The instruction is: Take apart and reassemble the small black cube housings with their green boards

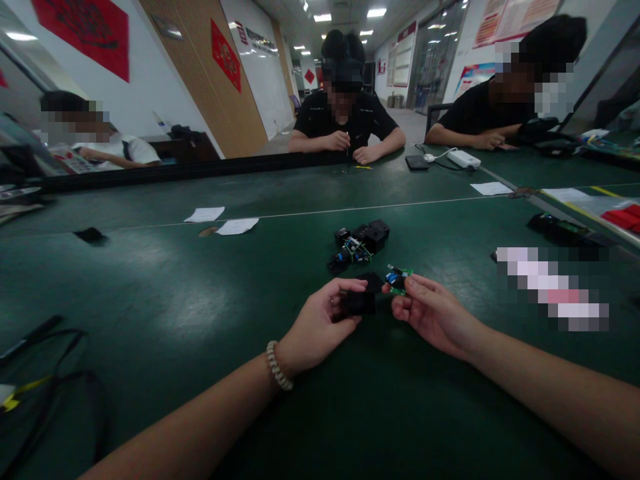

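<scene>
Between the thumb and fingers of my left hand [320,323] is a small black plastic housing [361,303]. My right hand [435,310] pinches a small green circuit board [399,280] with blue and dark components on it. The board is held just to the right of the housing, with a narrow gap between them. A dark flat piece [371,282] shows just behind the housing; whether it belongs to it I cannot tell. Farther back on the green table lies a pile of black housings and circuit boards [357,245].
White papers [237,227] lie to the left of the pile. Black cables [60,373] spread over the near left. A blurred-out object [553,287] and a dark device [565,230] lie at right. Several people sit around the table, one person [345,120] directly opposite.
</scene>
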The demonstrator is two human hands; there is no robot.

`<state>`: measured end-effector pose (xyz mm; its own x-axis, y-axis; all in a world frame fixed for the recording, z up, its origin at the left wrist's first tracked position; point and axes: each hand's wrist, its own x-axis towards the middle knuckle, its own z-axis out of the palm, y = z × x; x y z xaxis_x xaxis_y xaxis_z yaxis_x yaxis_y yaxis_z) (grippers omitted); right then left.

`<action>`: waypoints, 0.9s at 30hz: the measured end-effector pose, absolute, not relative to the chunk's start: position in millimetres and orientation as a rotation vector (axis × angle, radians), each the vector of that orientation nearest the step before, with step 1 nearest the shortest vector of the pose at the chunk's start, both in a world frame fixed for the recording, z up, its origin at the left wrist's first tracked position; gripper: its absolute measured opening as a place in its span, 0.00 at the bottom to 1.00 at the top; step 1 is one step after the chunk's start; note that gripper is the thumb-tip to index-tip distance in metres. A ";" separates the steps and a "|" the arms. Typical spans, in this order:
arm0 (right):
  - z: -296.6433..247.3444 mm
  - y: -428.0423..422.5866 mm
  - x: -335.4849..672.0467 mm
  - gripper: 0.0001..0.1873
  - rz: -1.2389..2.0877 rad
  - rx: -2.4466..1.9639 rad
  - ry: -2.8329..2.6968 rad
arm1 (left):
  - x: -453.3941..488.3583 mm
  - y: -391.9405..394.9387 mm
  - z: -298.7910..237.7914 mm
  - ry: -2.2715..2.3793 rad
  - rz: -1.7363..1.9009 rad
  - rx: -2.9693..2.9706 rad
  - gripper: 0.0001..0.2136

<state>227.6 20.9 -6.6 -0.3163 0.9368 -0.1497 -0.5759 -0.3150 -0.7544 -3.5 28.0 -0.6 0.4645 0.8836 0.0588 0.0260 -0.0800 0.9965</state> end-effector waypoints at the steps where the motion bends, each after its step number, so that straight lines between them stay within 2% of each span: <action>1: -7.3 20.8 227.9 0.13 1.821 -0.725 -0.722 | -3.7 28.0 -0.5 0.848 0.866 1.482 0.20; 11: -4.6 19.3 224.6 0.19 1.738 -0.823 -0.776 | -2.7 26.7 2.3 0.897 0.829 1.513 0.21; 19: -11.0 17.7 225.8 0.20 1.585 -0.949 -0.888 | -2.8 26.7 1.5 0.913 0.778 1.454 0.22; 27: -10.9 16.7 227.1 0.14 1.464 -0.934 -1.068 | -2.9 26.3 1.8 0.906 0.782 1.460 0.22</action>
